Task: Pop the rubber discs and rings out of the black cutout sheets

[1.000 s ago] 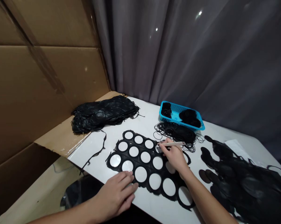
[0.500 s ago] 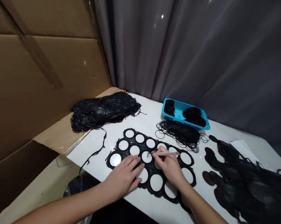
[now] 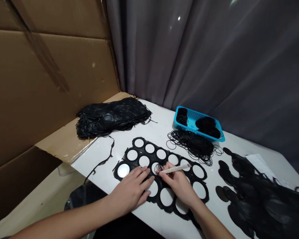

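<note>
A black rubber sheet [image 3: 139, 158] punched with round holes lies flat on the white table [image 3: 154, 129]. My left hand [image 3: 132, 191] rests flat on its near left part, fingers spread and pressing it down. My right hand [image 3: 178, 186] pinches a thin white stick tool [image 3: 175, 169], holding it like a pen. The tool's tip sits at the rim of a hole in the middle row, where a thin black ring [image 3: 158, 167] is lifting up.
A pile of loose black rings [image 3: 193, 146] lies behind the sheet, beside a blue basket [image 3: 189, 122] holding more black pieces. A stack of black sheets [image 3: 109, 118] sits far left on cardboard. Black scrap [image 3: 264, 199] covers the right side. Cardboard walls and a grey curtain enclose the table.
My left hand slid forward onto the sheet. My right hand moved with the tool from the far right holes back to a middle hole, where a ring now lifts.
</note>
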`<state>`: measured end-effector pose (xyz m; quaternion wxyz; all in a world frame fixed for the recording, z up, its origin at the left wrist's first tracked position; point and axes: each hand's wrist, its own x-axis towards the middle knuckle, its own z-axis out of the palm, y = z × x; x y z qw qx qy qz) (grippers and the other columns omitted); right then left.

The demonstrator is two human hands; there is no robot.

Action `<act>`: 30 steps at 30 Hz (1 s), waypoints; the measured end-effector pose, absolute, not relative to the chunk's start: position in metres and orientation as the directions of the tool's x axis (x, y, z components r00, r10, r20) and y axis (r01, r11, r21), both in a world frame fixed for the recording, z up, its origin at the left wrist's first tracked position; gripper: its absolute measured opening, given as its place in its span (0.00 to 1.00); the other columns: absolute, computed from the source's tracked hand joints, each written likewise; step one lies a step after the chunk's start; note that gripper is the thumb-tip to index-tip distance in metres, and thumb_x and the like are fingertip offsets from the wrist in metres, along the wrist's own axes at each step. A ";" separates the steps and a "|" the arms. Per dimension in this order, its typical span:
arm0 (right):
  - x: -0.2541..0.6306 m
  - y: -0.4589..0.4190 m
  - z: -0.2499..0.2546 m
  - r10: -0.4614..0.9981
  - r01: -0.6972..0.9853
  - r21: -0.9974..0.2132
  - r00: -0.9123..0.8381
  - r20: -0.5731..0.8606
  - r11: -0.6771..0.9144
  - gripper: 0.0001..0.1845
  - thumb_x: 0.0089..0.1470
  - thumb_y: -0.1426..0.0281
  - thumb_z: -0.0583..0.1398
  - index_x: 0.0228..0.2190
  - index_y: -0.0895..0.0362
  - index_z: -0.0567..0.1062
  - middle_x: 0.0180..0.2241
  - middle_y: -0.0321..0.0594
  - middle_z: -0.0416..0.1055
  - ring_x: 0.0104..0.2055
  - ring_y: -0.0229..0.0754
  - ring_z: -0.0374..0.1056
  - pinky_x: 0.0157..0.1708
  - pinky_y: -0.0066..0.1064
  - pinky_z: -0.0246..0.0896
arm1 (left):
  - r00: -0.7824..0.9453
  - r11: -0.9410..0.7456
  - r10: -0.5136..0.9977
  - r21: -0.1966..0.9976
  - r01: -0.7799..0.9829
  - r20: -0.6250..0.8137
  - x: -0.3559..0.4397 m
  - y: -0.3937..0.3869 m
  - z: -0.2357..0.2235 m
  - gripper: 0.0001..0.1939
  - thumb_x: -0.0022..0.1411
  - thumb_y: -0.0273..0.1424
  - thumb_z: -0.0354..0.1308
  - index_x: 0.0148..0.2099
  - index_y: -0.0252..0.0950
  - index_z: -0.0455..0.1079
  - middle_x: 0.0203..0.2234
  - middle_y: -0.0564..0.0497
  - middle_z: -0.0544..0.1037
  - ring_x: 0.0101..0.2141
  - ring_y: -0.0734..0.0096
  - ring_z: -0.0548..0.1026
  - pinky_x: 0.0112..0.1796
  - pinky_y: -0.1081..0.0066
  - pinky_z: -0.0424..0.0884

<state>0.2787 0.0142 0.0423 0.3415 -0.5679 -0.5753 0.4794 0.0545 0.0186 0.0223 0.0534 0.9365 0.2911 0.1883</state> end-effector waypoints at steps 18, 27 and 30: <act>0.268 -0.003 0.026 0.815 0.717 -0.391 -0.477 0.329 0.577 0.15 0.61 0.82 0.49 0.39 0.55 0.71 0.43 0.48 0.73 0.42 0.49 0.66 0.42 0.39 0.63 | 0.759 -0.818 0.572 0.290 0.497 0.311 0.055 0.020 0.018 0.22 0.63 0.29 0.58 0.59 0.34 0.67 0.55 0.40 0.72 0.63 0.47 0.62 0.61 0.46 0.61; 0.346 0.103 0.042 0.911 0.897 -0.429 0.081 0.405 0.111 0.13 0.63 0.68 0.49 0.25 0.51 0.60 0.25 0.40 0.65 0.29 0.47 0.60 0.30 0.36 0.54 | 0.755 -0.810 0.582 0.295 0.506 0.304 0.053 0.017 0.008 0.22 0.64 0.34 0.59 0.59 0.34 0.68 0.55 0.38 0.72 0.63 0.41 0.61 0.61 0.42 0.58; 0.346 0.104 0.046 0.949 0.805 -0.586 0.111 0.296 0.089 0.14 0.61 0.63 0.54 0.24 0.51 0.60 0.23 0.35 0.65 0.26 0.43 0.60 0.29 0.33 0.52 | 0.752 -0.793 0.595 0.356 0.495 0.281 0.054 0.023 0.019 0.21 0.63 0.34 0.60 0.58 0.37 0.69 0.53 0.40 0.73 0.60 0.45 0.65 0.60 0.43 0.60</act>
